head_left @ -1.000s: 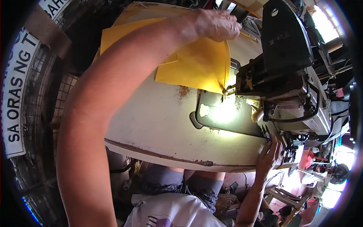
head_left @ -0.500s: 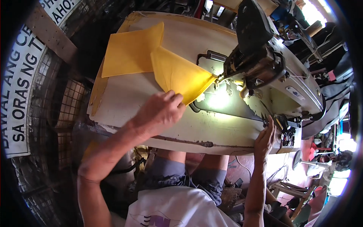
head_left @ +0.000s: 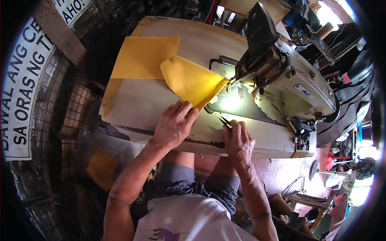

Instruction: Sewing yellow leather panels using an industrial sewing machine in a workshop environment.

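Note:
A folded yellow cloth piece point(head_left: 189, 78) lies on the sewing machine table, its right tip at the needle area of the sewing machine point(head_left: 263, 60). Its near corner is pinched between the fingers of my left hand point(head_left: 173, 124). Close by on the right, my right hand point(head_left: 239, 142) is closed around small dark thread snips point(head_left: 225, 121). Their pointed tips face the cloth's near corner, a little apart from it. The snips' handle is hidden in my fingers. A second, flat yellow cloth piece point(head_left: 142, 58) lies farther left, partly under the first.
The machine's lamp lights the metal plate point(head_left: 249, 104) brightly. Small dark parts point(head_left: 301, 138) crowd the table's right end. Another yellow piece point(head_left: 102, 168) lies low on the left. A wire grille point(head_left: 76, 104) and a lettered sign point(head_left: 24, 92) stand at the left.
My right hand has come left from the table's right side, bringing the snips near the cloth. My left hand still grips the cloth's near corner. The view has shifted slightly.

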`<act>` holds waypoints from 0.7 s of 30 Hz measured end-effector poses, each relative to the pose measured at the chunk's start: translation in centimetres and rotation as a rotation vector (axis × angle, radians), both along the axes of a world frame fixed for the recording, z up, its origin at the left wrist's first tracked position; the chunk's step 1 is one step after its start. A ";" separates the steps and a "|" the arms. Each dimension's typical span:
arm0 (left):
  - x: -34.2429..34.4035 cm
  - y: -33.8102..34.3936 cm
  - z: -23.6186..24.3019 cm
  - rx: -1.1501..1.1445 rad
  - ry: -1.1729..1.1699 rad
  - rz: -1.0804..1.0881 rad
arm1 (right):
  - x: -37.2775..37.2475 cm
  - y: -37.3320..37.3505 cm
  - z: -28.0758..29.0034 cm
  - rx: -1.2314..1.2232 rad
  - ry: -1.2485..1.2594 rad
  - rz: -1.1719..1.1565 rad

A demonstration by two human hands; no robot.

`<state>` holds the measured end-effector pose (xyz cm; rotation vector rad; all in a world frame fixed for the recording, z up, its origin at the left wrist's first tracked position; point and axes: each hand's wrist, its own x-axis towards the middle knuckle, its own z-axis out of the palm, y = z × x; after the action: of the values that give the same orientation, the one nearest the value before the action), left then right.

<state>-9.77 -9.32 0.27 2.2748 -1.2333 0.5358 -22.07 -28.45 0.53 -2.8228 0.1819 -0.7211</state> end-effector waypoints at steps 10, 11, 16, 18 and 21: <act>0.4 -0.3 0.2 -0.243 0.268 -0.001 | 1.8 3.9 0.9 0.033 0.073 0.023; 0.4 -0.2 0.3 -0.242 0.270 -0.004 | 1.9 4.3 0.9 0.037 0.086 0.020; 0.4 -0.1 0.3 -0.242 0.299 -0.005 | 2.5 5.5 0.9 0.021 0.143 -0.027; 0.3 -0.1 0.4 -0.240 0.297 0.000 | 2.8 5.6 1.0 0.016 0.138 -0.010; 0.3 0.0 0.5 -0.227 0.297 0.001 | 3.1 5.7 1.0 0.009 0.119 0.015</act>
<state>-9.44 -9.32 0.79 2.0734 -0.9730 0.3056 -18.93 -22.75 1.50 -2.8562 0.1831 -0.5484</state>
